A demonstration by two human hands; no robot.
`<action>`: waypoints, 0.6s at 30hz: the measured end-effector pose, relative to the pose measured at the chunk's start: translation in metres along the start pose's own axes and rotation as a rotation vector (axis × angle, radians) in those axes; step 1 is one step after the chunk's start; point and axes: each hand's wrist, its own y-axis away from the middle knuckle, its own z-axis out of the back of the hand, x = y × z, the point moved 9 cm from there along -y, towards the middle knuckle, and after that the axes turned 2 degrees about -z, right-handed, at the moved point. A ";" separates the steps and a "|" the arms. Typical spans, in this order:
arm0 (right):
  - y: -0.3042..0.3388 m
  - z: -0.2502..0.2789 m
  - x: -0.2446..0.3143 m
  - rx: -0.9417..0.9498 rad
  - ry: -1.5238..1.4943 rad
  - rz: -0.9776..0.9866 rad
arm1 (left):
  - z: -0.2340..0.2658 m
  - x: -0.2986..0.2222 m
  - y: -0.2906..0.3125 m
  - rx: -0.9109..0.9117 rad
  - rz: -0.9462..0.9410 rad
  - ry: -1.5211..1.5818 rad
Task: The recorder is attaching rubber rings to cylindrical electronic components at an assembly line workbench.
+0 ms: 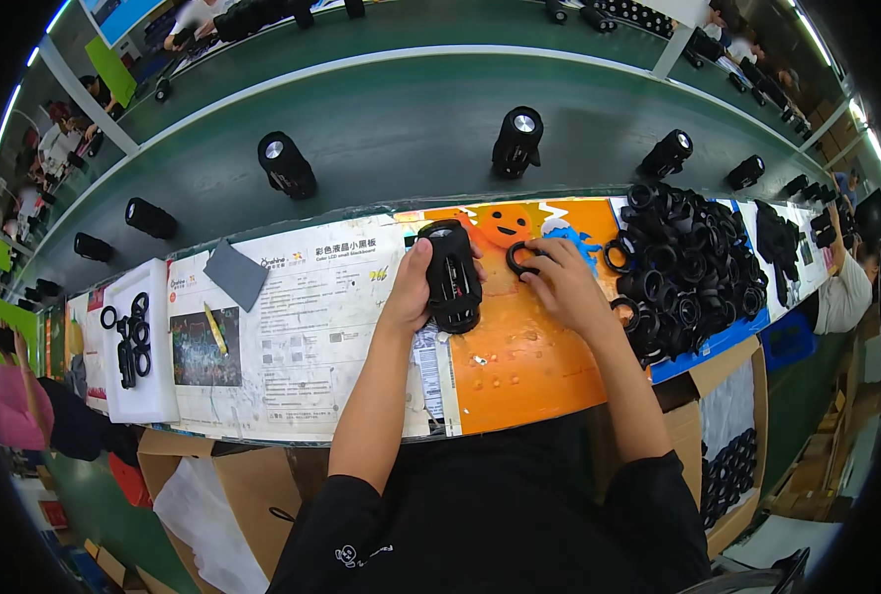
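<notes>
A black cylindrical portable speaker (453,279) stands nearly upright in my left hand (411,289), whose fingers wrap round its body. My right hand (566,287) pinches a black ring (513,261) just right of the speaker's upper end; the two are apart. Under both hands lies a printed sheet, orange (524,381) on the right and white (307,381) on the left. A large heap of black rings (683,267) rises right of my right hand.
Beyond the bench, a green conveyor belt (401,148) carries several black speakers, including one speaker (517,144) straight ahead. At left are a grey cloth (236,275), a yellow pen (214,327) and a white foam tray (153,381) with rings. Cardboard boxes (262,495) flank me; co-workers sit along both sides.
</notes>
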 end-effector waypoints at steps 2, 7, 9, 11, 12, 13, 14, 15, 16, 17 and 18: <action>-0.001 -0.002 -0.002 -0.013 -0.023 0.016 | -0.004 -0.002 0.000 0.006 -0.002 0.012; -0.027 0.008 -0.007 0.000 -0.830 -0.228 | -0.011 -0.001 0.003 0.031 0.023 -0.074; -0.048 0.015 0.005 0.026 -0.902 -0.192 | -0.013 -0.001 0.007 0.044 0.015 -0.183; -0.063 0.009 0.021 0.310 -0.934 -0.339 | -0.011 0.001 0.009 0.016 0.026 -0.235; -0.071 0.013 0.028 0.350 -0.967 -0.288 | -0.015 -0.001 0.008 0.021 0.010 -0.300; -0.076 0.019 0.030 0.350 -0.963 -0.286 | -0.019 -0.002 0.008 0.025 -0.008 -0.364; -0.078 0.021 0.034 0.420 -0.923 -0.291 | -0.022 0.000 0.009 0.015 0.007 -0.369; -0.079 0.021 0.039 0.491 -0.884 -0.294 | -0.025 -0.002 0.009 0.012 0.003 -0.368; -0.081 0.023 0.041 0.511 -0.878 -0.292 | -0.026 -0.002 0.009 0.009 0.028 -0.423; -0.084 0.028 0.046 0.516 -0.876 -0.289 | -0.028 -0.002 0.009 0.005 0.054 -0.478; -0.086 0.036 0.053 0.529 -0.759 -0.234 | -0.033 -0.006 0.010 -0.006 0.071 -0.483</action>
